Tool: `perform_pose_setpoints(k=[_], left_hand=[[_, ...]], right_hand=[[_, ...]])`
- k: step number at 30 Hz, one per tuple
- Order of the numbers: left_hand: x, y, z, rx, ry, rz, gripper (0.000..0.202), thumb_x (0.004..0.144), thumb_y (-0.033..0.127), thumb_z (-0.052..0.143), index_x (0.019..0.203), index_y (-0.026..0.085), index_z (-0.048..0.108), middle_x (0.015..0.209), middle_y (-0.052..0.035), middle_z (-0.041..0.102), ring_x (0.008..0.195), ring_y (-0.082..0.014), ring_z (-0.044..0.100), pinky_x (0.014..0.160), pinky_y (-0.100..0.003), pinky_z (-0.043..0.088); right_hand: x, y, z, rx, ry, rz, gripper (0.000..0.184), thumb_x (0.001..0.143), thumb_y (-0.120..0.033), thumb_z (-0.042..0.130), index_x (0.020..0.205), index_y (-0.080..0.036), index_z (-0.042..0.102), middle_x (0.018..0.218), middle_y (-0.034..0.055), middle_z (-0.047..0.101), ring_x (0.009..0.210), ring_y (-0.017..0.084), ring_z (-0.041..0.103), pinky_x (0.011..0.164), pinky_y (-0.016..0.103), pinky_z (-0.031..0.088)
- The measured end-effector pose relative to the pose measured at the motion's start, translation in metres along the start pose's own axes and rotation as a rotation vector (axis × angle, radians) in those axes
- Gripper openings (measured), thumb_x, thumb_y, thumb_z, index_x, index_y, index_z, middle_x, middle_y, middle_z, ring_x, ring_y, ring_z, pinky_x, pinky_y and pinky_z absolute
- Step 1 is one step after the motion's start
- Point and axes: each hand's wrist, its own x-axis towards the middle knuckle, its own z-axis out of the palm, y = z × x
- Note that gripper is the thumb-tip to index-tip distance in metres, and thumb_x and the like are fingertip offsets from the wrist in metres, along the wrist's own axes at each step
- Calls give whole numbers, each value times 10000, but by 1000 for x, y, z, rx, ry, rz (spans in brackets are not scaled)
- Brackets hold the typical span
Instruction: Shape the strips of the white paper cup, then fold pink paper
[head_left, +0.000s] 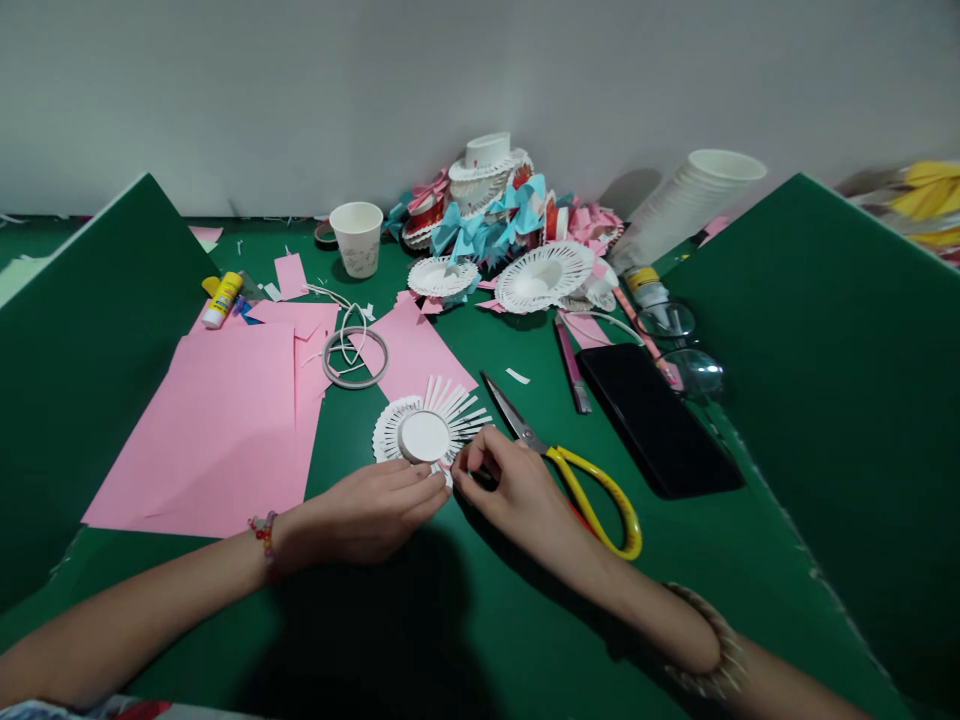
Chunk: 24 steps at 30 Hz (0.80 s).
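Observation:
In front of me lies a paper cup cut into a fan of narrow strips [425,436] around its round base. Some strips on the left are folded into a scalloped rim, while those at the top and right stick out straight. My left hand [386,508] holds the near edge of the cut cup, its fingers together. At the right edge, my right hand [506,478] pinches a strip between thumb and forefinger. Scissors with yellow handles [596,495] rest beside my right hand, blades towards the cup.
Pink paper sheets [225,420], a glue stick [223,300] and a tape roll [355,358] lie left. Behind stand a paper cup [357,240] and finished paper hats [487,210]. Right are a cutter [572,365], a phone [660,420], glasses [694,370] and stacked cups [686,205]. Green boards [847,400] flank the table.

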Motion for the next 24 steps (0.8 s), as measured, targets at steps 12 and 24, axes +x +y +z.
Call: perform_pose_setpoints(k=[12, 24], left_hand=[[-3, -4, 9, 85, 109, 46, 381, 807, 55, 346, 1160, 5, 481, 1102, -189, 618, 1101, -253, 535, 891, -372, 447], [-4, -4, 7, 241, 157, 113, 345, 823, 114, 359, 1099, 4, 534, 1033, -171, 642, 976, -248, 587, 808, -356, 463]], right_hand=[[-6, -10, 6, -214, 47, -73, 110, 749, -111, 498, 717, -196, 436, 695, 12, 583, 644, 171, 530, 618, 301, 331], [36, -11, -33, -275, -139, -356, 413, 728, -175, 627, 1126, -205, 523, 1162, 99, 574, 1107, 266, 476, 879, 426, 375]])
